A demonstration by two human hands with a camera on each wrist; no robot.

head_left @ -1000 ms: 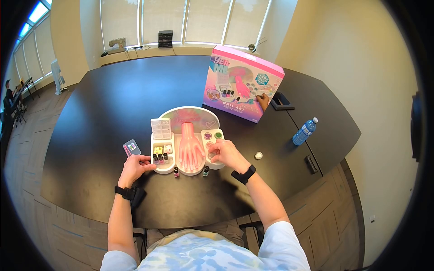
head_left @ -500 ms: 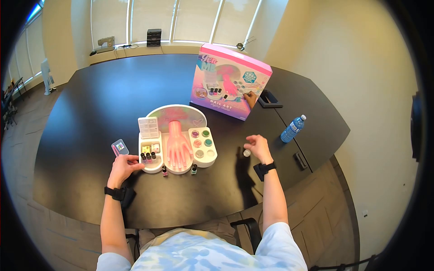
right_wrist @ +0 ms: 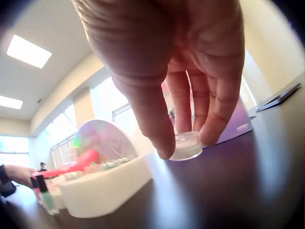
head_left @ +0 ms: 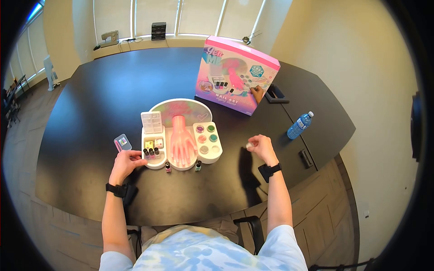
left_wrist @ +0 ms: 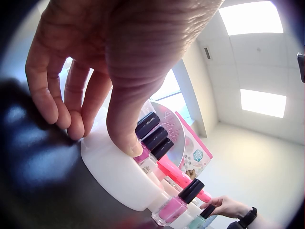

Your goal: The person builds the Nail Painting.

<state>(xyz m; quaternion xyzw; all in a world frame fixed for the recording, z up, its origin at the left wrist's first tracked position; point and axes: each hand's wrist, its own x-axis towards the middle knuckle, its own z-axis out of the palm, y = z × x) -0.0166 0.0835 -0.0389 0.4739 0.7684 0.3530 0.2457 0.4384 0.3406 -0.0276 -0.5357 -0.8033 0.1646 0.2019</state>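
My right hand (head_left: 263, 148) pinches a small round clear jar with pale contents (right_wrist: 187, 146) between thumb and fingers, close over the dark table. My left hand (head_left: 126, 165) grips the left edge of a white nail art stand (left_wrist: 119, 179), the thumb over its rim beside the polish bottles. Black-capped polish bottles (head_left: 152, 153) stand in that left tray. At the stand's centre lies a pink model hand (head_left: 181, 143). The right tray has glitter pots (head_left: 204, 149) in several wells; its front right well is bare. A pink polish bottle (left_wrist: 171, 210) and a mint one (right_wrist: 47, 198) stand in front.
A tall pink and purple box (head_left: 235, 77) stands behind the stand. To the right is a blue water bottle (head_left: 300, 125). A small clear case (head_left: 122, 142) lies left of the stand on the dark table (head_left: 90, 113).
My right hand has left the stand's right tray, moved right to the small jar on the table and taken hold of it. The left hand has stayed at the stand's left edge.
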